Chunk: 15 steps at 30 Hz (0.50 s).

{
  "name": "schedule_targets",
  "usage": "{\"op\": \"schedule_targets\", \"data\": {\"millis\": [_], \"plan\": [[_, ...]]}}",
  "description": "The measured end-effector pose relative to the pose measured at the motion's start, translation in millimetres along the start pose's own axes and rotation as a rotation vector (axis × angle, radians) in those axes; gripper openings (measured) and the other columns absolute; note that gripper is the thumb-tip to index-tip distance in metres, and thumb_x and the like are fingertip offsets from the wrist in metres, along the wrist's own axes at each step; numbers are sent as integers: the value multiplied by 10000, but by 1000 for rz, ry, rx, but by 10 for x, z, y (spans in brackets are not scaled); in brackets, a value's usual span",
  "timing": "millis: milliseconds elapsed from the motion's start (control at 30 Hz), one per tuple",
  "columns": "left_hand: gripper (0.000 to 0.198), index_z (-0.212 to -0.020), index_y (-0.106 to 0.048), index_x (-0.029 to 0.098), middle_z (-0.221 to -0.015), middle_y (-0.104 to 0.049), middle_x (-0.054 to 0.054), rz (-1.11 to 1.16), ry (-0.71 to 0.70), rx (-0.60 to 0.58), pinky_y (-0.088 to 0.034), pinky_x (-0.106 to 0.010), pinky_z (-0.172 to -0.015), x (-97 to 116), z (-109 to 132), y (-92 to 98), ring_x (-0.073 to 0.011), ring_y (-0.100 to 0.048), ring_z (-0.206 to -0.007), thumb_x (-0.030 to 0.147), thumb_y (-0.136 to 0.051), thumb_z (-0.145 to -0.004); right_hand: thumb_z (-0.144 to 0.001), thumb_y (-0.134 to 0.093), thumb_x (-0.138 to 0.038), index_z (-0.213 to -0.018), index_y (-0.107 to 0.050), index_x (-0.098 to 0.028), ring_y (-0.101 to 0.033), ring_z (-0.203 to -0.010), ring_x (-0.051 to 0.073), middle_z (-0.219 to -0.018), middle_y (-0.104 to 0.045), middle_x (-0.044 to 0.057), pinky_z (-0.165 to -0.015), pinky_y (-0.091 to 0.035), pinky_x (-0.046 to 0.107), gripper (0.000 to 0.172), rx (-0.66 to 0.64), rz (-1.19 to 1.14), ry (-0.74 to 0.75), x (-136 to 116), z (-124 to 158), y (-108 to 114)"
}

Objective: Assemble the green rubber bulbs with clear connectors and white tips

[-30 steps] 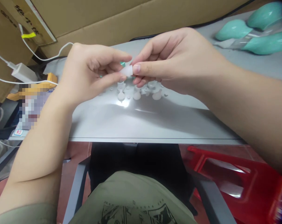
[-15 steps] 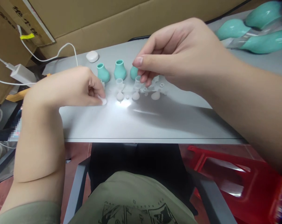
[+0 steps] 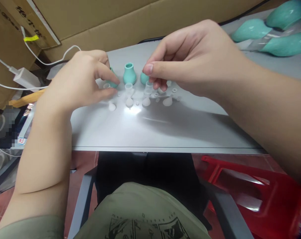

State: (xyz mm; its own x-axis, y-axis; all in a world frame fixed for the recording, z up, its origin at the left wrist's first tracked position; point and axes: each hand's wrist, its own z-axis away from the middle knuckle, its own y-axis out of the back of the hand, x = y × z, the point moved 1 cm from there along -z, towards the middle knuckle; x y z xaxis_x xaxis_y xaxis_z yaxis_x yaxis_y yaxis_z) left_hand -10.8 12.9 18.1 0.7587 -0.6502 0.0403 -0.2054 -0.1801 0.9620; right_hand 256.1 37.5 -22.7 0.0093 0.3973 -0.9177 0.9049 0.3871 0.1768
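My left hand [image 3: 81,81] curls around the left teal rubber bulb [image 3: 113,83], with the index finger lying on it and the thumb below. A small clear cup [image 3: 106,86] stands between those fingers. My right hand [image 3: 190,63] hovers over the parts in a pinch, and what it holds is hidden. Under it are a clear cup [image 3: 148,87] and the right teal bulb [image 3: 143,79]. The middle teal bulb [image 3: 129,73] stands untouched. White cone tips [image 3: 112,107] and small rings lie in a row on the grey table [image 3: 150,129].
Larger teal bulbs in clear wrapping [image 3: 252,30] lie at the back right. Cardboard boxes [image 3: 115,20] stand behind the table. A white charger with cables [image 3: 23,77] is at the left. A red plastic stool [image 3: 252,189] stands below the table's front edge.
My left hand let go of a white tip on the table and moved up to the left teal bulb. My right hand stayed pinched over the parts.
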Motion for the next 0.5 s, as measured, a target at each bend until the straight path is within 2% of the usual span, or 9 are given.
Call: {"op": "schedule_targets", "data": {"millis": [133,267,433,500], "plan": [[357,-1203,-982,324,-1150,-747,-102,-106,67,-131,-523,-455,-882,-75,-13,-86,-329,-733,-1033,482,-719,-1021,-1035,-844,-17,-780,-791,-158,-636,-528,81,-656,-717,-6,-485,-481,204,297,12,37,2,4,8,9],[307,-1205,-968,330,-1245,-779,-90,-175,85,-156,-547,-440,-897,-77,-9,-106,-336,-751,-1090,414,-757,-998,-1034,-850,-31,-777,-791,-162,-639,-540,79,-659,-718,-7,-493,-469,205,294,29,58,-3,-1,15,10],[209,-1095,-953,337,-1188,-807,-74,-221,127,-159,-494,-439,-790,-39,7,-87,-320,-731,-990,388,-761,-1029,-1030,-850,-28,-788,-800,-151,-630,-544,81,-646,-718,-22,-492,-458,206,275,35,86,0,-9,13,13],[195,-1037,-941,323,-1114,-793,-85,-147,77,-142,-469,-455,-779,-50,15,-83,-317,-699,-916,385,-756,-1045,-1031,-855,-38,-789,-802,-155,-626,-543,82,-650,-722,-22,-490,-451,208,274,34,99,0,-4,8,21]]}}
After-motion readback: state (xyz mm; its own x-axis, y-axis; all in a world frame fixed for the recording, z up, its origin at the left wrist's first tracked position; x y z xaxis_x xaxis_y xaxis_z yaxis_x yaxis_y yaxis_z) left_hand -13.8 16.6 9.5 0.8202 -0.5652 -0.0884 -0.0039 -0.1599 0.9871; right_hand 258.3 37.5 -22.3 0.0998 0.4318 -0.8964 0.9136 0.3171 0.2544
